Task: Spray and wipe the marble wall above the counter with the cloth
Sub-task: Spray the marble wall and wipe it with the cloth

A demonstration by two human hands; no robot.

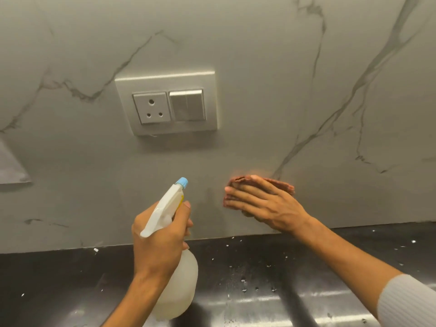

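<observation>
Spanning grey-veined marble wall [259,67] above black counter [59,279].

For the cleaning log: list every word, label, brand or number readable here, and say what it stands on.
None can be read.
Spray bottle: a yellow patch near the trigger, too small to tell if it is text.
Socket and switch plate: no markings.
Cloth, marble wall: no text.

The wall [247,55] is pale grey marble with thin darker grey veins branching across it; the socket plate [165,79] is off-white with a silvery switch [186,105]; the cloth [283,185] is reddish brown; the spray bottle [179,279] is cloudy white with a white trigger head, a light blue nozzle tip and a spot of yellow; the counter [47,279] is glossy black, flecked with white specks; the sleeve [408,300] is light grey and finely ribbed.
</observation>
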